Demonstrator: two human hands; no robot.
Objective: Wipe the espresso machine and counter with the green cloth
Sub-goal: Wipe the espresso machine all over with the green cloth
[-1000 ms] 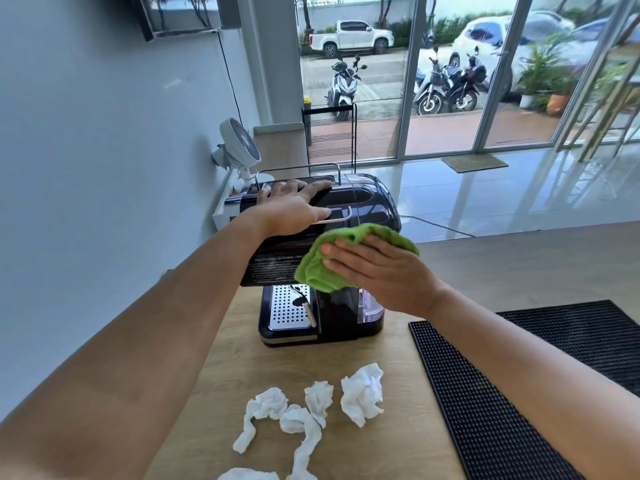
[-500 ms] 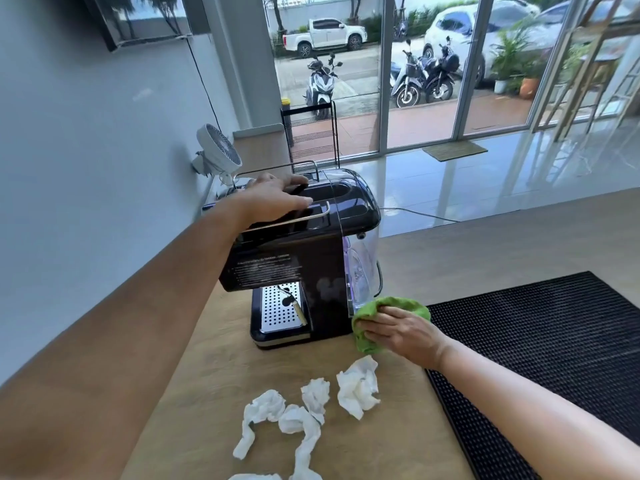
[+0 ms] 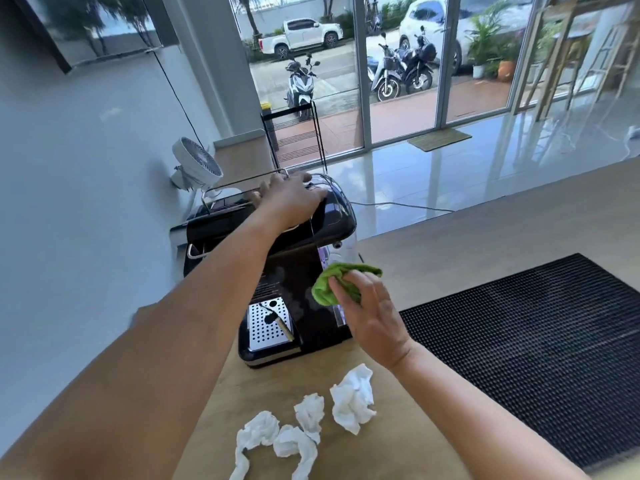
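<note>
1. Green cloth (image 3: 341, 284) — soft, bunched — sits pressed by the right hand (image 3: 372, 315) against the espresso machine (image 3: 301, 258), on its glossy black side.
2. Left hand (image 3: 287, 199) lies flat, fingers spread, on the machine's rounded top.
3. Perforated steel drip tray (image 3: 268, 323) faces the camera — wooden counter (image 3: 467, 237) underneath.

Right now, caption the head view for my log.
Right hand presses green cloth against espresso machine; left hand steadies its top.

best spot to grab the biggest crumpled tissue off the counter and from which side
Pinch the biggest crumpled tissue at its raised upper bulk, coming straight down from above. It lies loose on the counter, apart from the smaller wads, with peaked folds that fingers could probably close on; its edges look too flat to get under.
</note>
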